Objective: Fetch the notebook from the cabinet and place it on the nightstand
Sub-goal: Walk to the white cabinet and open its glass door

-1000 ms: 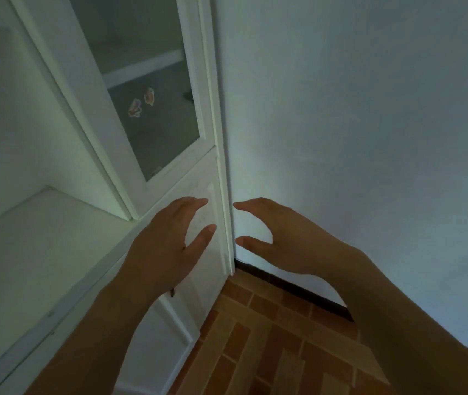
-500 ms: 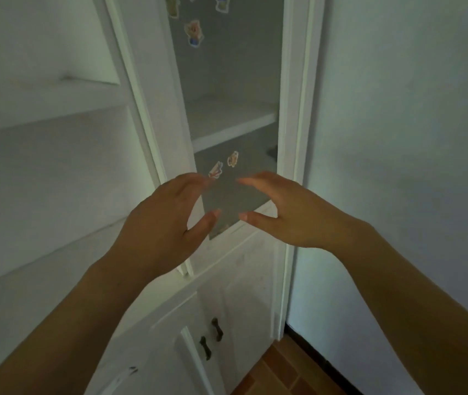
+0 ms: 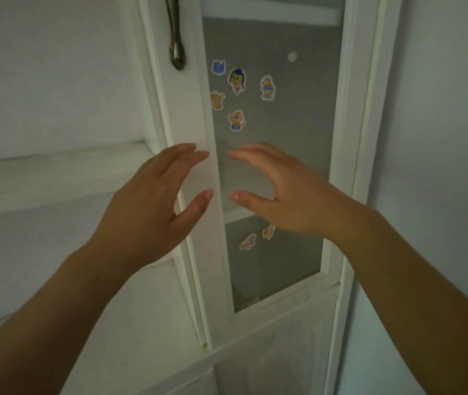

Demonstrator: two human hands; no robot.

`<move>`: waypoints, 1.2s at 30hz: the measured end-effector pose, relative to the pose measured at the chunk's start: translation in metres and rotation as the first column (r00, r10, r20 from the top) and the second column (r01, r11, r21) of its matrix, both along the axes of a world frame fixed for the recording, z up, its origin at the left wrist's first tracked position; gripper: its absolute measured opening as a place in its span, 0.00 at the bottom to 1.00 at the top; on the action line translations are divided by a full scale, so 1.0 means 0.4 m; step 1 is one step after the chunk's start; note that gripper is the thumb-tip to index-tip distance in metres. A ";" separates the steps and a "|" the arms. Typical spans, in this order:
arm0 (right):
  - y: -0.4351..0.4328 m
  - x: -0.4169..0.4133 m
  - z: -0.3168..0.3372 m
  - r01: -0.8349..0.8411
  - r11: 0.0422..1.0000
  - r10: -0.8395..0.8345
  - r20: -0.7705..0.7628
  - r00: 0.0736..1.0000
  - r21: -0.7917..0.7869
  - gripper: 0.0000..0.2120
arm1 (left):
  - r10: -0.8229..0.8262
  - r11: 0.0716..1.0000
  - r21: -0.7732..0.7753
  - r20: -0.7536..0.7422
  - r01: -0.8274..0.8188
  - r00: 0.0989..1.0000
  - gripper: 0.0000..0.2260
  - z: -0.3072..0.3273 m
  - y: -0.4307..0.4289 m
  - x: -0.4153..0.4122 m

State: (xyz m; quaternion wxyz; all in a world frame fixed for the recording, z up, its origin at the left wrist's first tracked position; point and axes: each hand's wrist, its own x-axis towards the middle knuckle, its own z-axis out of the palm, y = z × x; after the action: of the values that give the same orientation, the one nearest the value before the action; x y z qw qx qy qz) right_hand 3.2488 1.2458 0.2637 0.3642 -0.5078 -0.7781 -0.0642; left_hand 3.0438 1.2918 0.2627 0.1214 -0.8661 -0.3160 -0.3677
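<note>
A white cabinet (image 3: 56, 172) fills the view. Its left bay stands open with bare white shelves; its right bay has a glass door (image 3: 272, 143) with several cartoon stickers. A dark metal handle (image 3: 176, 38) hangs on the door frame at the top. My left hand (image 3: 147, 206) and my right hand (image 3: 287, 192) are raised side by side before the door's left stile, fingers apart and curved toward each other, holding nothing. No notebook or nightstand is in view.
A plain white wall (image 3: 441, 138) runs down the right side, close to the cabinet's edge. Behind the glass, white shelves (image 3: 269, 12) show dimly. The cabinet's lower part (image 3: 269, 352) is a solid white panel.
The view has tilted upward from the floor and lower doors to the upper cabinet. Both hands have risen with it and stay open, about the same distance apart.
</note>
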 end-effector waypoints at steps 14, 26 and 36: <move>0.095 -0.013 0.222 -0.076 0.957 0.073 0.021 0.997 0.280 0.27 | 0.061 0.982 0.171 0.114 -0.080 0.992 0.28 0.205 0.043 -0.008; 0.153 -0.065 0.353 -0.011 0.903 0.041 -0.062 0.997 0.429 0.30 | -0.012 0.995 0.101 0.298 -0.019 0.955 0.31 0.327 0.163 -0.022; 0.180 -0.140 0.381 0.110 0.849 -0.083 -0.074 0.994 0.517 0.29 | -0.176 0.981 0.136 0.308 0.140 0.935 0.26 0.348 0.242 -0.025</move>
State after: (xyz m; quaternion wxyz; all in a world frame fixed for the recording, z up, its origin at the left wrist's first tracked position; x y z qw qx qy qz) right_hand 3.1926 1.3177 0.4163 0.5030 -0.4304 -0.6961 -0.2778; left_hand 3.0338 1.3884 0.4019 0.0869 -0.8099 -0.2396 -0.5283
